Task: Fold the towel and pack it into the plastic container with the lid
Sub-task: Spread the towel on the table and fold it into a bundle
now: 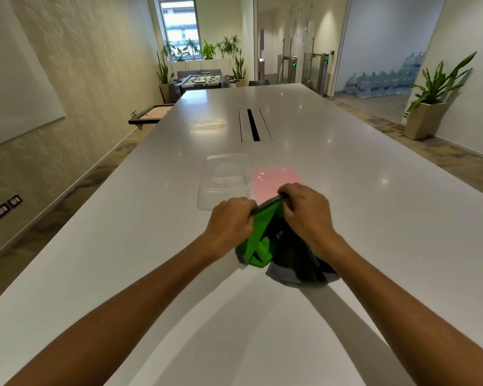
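White meeting table (346,168) carries the job: both hands grip the green-and-grey towel's (265,246) top edge, left hand (232,221) and right hand (307,210) close together, probably to square a fold. Just beyond the towel wait the clear container (226,179) and its pink lid (276,179).

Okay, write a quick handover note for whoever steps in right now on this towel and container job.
Left hand and right hand: each grips the top edge of the green and grey towel, bunched, lower end on the white table.
Clear plastic container: open and empty, just beyond the hands.
Pink lid: flat on the table, right of the container.
Done: towel picked up.
Left: fold the towel, put it in the container, fit the lid.
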The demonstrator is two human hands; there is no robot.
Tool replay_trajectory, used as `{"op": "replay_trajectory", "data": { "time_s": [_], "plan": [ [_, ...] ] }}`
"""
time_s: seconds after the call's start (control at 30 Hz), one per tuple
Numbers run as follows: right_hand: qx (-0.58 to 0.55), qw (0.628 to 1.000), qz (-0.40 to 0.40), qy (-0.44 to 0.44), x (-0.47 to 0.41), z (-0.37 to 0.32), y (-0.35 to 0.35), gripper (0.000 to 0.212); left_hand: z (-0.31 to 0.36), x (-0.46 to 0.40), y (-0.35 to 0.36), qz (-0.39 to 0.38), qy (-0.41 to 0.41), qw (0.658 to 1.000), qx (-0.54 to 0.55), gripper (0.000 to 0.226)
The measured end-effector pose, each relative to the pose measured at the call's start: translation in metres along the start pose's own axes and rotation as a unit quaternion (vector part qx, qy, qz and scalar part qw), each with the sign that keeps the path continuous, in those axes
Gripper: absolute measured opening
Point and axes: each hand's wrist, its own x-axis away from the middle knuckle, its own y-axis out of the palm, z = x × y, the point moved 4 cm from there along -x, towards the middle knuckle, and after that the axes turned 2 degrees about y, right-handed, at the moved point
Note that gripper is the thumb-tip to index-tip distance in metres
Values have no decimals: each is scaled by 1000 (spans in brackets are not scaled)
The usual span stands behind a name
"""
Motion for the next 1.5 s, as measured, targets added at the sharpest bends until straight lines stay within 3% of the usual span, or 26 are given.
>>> {"op": "replay_trajectory", "data": {
  "time_s": [0.07, 0.13, 0.27, 0.6, 0.8, 0.87, 0.93, 1.03, 1.1, 1.2, 1.3, 1.37, 1.43, 1.5],
  "plan": [
    [16, 1000, 18, -19, -13, 3, -14, 21, -7, -11, -16, 29, -38, 998, 30, 21],
    [84, 996, -13, -40, -27, 10, -23, 19, -11, -24, -41, 94, -47, 993, 50, 18],
    [212, 974, -76, -38, -47, 31, -39, 16, -8, -48, -83, 176, 13, 984, 24, 15],
    [189, 978, -31, 82, -92, 79, -70, 26, -34, -89, -114, 196, 50, 979, -33, 20],
    [147, 987, 56, -12, -81, 67, -114, 23, -32, -71, -150, 261, 81, 961, -34, 26],
    [130, 989, 47, -52, -61, 63, -127, 20, -28, -43, -155, 239, 117, 963, -41, 24],
    [117, 989, -1, -85, -38, 65, -131, 19, -26, -13, -149, 171, 133, 976, -31, 22],
    [83, 982, -141, -92, -7, 73, -115, 19, -30, 24, -120, -5, 115, 993, 36, 20],
    [61, 962, -256, -68, 11, 83, -94, 22, -36, 46, -93, -125, 92, 986, 59, 16],
    [53, 900, -432, -5, 38, 99, -60, 29, -46, 73, -54, -318, 77, 944, 52, 15],
    [23, 833, -551, 43, 55, 98, -42, 13, -47, 87, -29, -461, 59, 882, 76, 12],
    [-39, 842, -535, 58, 51, 91, -35, 14, -48, 80, -19, -429, 48, 892, 133, 13],
    [-66, 888, -448, 77, 40, 91, -24, 18, -51, 64, -8, -338, 38, 926, 166, 19],
    [-19, 931, -359, 68, 33, 93, -8, 22, -54, 49, 6, -252, 38, 955, 155, 27]
  ]
}}
